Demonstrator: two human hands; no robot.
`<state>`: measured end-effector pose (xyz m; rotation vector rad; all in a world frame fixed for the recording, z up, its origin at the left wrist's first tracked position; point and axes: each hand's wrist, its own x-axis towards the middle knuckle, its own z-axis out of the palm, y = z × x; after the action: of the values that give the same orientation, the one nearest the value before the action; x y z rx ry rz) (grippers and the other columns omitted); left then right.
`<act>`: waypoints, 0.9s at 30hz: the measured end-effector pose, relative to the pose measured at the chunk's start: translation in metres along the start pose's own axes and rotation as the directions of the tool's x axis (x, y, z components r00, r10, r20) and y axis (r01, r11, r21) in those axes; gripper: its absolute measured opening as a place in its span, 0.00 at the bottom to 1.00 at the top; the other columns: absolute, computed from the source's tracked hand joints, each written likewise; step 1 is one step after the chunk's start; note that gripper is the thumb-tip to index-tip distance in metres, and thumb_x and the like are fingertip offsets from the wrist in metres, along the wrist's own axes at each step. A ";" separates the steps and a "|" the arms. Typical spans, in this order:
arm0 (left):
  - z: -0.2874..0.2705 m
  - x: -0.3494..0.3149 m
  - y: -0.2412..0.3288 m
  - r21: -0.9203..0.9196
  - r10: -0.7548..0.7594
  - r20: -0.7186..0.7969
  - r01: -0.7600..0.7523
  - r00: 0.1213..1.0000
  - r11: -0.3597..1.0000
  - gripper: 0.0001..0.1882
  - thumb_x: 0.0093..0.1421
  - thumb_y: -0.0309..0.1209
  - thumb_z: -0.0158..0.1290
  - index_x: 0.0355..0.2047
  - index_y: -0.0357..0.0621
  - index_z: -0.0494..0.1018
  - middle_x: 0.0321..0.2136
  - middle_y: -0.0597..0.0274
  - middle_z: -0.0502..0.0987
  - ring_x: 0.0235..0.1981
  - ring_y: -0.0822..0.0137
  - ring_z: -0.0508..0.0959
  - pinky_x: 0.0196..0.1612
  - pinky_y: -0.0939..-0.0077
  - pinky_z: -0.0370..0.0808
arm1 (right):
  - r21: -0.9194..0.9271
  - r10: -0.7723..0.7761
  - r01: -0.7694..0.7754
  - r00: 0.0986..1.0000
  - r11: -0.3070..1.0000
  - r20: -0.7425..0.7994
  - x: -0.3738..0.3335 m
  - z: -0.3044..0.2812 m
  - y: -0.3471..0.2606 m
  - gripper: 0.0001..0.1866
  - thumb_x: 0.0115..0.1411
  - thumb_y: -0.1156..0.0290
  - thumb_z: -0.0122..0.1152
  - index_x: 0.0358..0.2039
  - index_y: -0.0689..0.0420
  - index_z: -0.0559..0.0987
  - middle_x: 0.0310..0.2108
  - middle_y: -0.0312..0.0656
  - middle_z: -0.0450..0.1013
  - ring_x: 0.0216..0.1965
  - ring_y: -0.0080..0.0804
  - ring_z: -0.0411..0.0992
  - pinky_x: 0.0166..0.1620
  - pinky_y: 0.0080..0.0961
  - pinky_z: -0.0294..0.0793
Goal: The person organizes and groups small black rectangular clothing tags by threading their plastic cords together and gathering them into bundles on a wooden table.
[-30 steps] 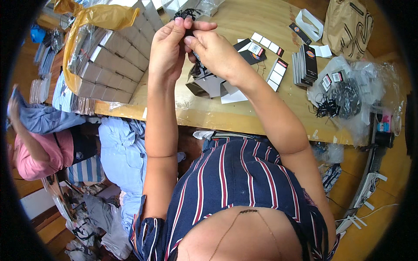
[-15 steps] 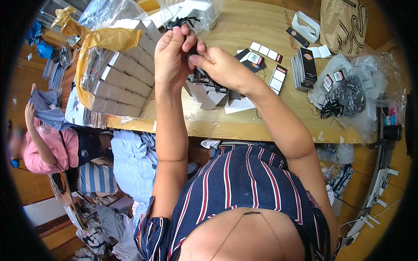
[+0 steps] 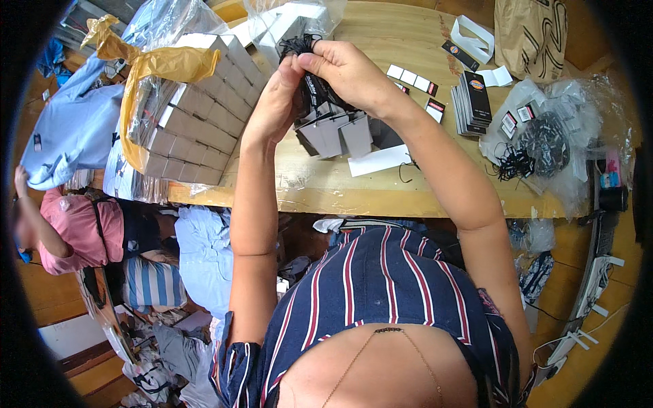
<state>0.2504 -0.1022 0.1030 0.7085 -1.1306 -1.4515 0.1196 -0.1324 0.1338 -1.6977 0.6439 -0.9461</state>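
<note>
Above the wooden table, a bundle of hang tags (image 3: 337, 134) dangles with its grey-white and black cards fanned downward. Its black strings (image 3: 297, 45) are gathered in a tuft at the top. My left hand (image 3: 279, 102) closes round the left side of the bunch, with its fingers partly hidden. My right hand (image 3: 350, 76) is closed on the strings from the right. Thumbs and fingertips of both hands meet just below the tuft. Under the bundle, a white paper strip (image 3: 381, 161) lies on the table.
Left of my hands stand rows of white boxes (image 3: 194, 126) under clear plastic and a yellow bag (image 3: 132, 64). To the right are a stack of black tags (image 3: 474, 102), sticker strips (image 3: 411, 78), a plastic bag with black strings (image 3: 544, 149) and a paper bag (image 3: 530, 37). Far left, a person lifts a blue shirt (image 3: 75, 129).
My right hand has risen to the strings, and my left hand has dropped slightly. The cards now hang more fully in view. The person at far left has raised the blue shirt.
</note>
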 end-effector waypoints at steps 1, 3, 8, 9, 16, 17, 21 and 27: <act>-0.001 -0.001 -0.001 0.155 0.053 -0.025 -0.048 0.998 0.987 0.27 0.50 0.48 0.44 0.41 0.38 0.58 0.37 0.63 0.62 0.40 0.74 0.62 0.43 0.81 0.60 | -0.045 -0.033 0.033 0.999 0.998 0.001 0.002 -0.001 0.000 0.12 0.53 0.68 0.45 0.24 0.63 0.72 0.20 0.37 0.68 0.24 0.20 0.64 0.29 0.18 0.64; -0.001 -0.003 -0.002 0.448 0.172 -0.054 -0.130 0.984 0.884 0.27 0.50 0.42 0.48 0.43 0.36 0.57 0.40 0.61 0.62 0.42 0.72 0.62 0.45 0.80 0.59 | -0.012 -0.100 0.100 0.995 0.995 0.001 0.007 -0.001 -0.001 0.11 0.53 0.69 0.46 0.24 0.64 0.73 0.21 0.38 0.70 0.23 0.21 0.65 0.29 0.18 0.65; 0.007 -0.007 0.000 0.824 0.379 -0.105 -0.133 0.919 0.550 0.34 0.44 0.34 0.55 0.47 0.31 0.53 0.44 0.57 0.62 0.46 0.69 0.61 0.46 0.78 0.59 | 0.322 -0.087 0.076 0.996 0.944 0.020 0.016 -0.002 0.000 0.10 0.54 0.70 0.44 0.24 0.63 0.71 0.21 0.38 0.69 0.25 0.21 0.66 0.31 0.17 0.65; 0.010 -0.009 0.004 0.864 0.395 -0.125 -0.095 0.910 0.494 0.34 0.43 0.35 0.56 0.47 0.31 0.53 0.43 0.57 0.63 0.45 0.69 0.62 0.46 0.78 0.60 | 0.396 -0.059 0.027 0.996 0.918 0.069 0.016 0.000 -0.002 0.10 0.54 0.70 0.43 0.25 0.64 0.70 0.22 0.39 0.69 0.27 0.22 0.66 0.33 0.17 0.65; -0.004 0.009 0.014 0.404 0.235 -0.266 -0.114 0.935 0.908 0.27 0.46 0.40 0.53 0.38 0.32 0.60 0.32 0.62 0.67 0.33 0.76 0.67 0.34 0.86 0.65 | 0.437 -0.008 -0.022 0.998 0.899 0.067 0.030 0.018 0.005 0.09 0.54 0.74 0.43 0.26 0.66 0.70 0.19 0.39 0.68 0.22 0.21 0.65 0.29 0.16 0.65; -0.006 0.008 0.016 0.387 0.177 -0.252 -0.068 0.952 0.919 0.24 0.46 0.39 0.53 0.37 0.32 0.61 0.30 0.62 0.68 0.31 0.76 0.68 0.34 0.86 0.65 | 0.477 -0.028 -0.015 0.996 0.879 0.083 0.032 0.016 0.001 0.09 0.54 0.74 0.43 0.26 0.66 0.70 0.19 0.39 0.68 0.22 0.21 0.65 0.29 0.16 0.65; -0.002 0.011 0.034 0.406 -0.061 -0.157 0.121 0.986 0.906 0.15 0.46 0.32 0.52 0.29 0.33 0.66 0.22 0.63 0.72 0.23 0.77 0.70 0.30 0.85 0.67 | 0.559 0.012 -0.062 0.996 0.827 0.091 0.044 0.011 -0.009 0.09 0.55 0.73 0.42 0.26 0.65 0.70 0.18 0.38 0.66 0.21 0.21 0.65 0.26 0.15 0.65; -0.020 0.005 0.037 0.695 -0.066 -0.042 0.076 0.997 0.715 0.17 0.46 0.37 0.52 0.28 0.33 0.68 0.22 0.65 0.71 0.24 0.79 0.67 0.30 0.85 0.65 | 0.709 -0.057 -0.088 0.982 0.699 0.178 0.055 0.014 -0.018 0.09 0.55 0.72 0.41 0.29 0.65 0.67 0.16 0.33 0.58 0.17 0.18 0.55 0.21 0.14 0.59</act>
<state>0.2817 -0.1098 0.1310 1.2969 -1.6806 -1.0420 0.1606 -0.1631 0.1640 -1.0423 0.1096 -0.8543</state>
